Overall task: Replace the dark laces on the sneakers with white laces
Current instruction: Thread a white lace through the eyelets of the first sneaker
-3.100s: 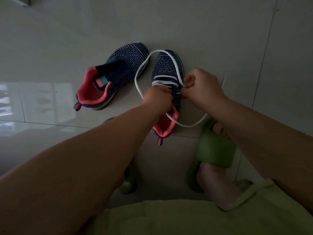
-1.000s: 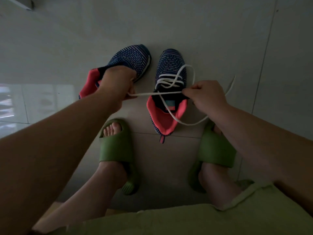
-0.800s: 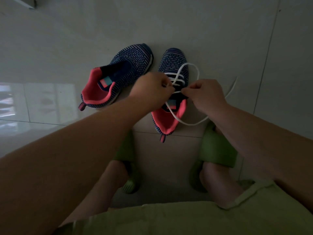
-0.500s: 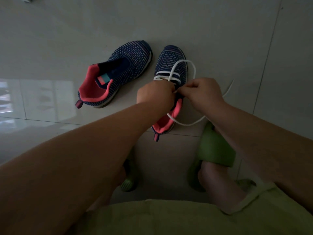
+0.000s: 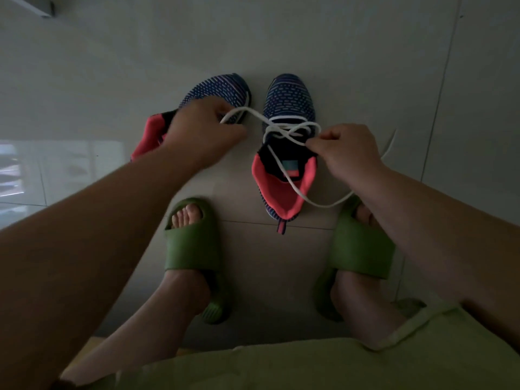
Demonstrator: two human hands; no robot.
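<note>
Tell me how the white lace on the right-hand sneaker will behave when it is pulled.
The flat white shoelace looks floppy: its free length sags in a loose curve across the pink collar onto the floor. It probably weighs very little, since the left hand lifts one strand without the navy knit sneaker visibly tipping. Pulled hard, it may drag that shoe.

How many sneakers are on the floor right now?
2: the left sneaker partly behind the left hand; the right sneaker between both hands, carrying the white lace.
</note>
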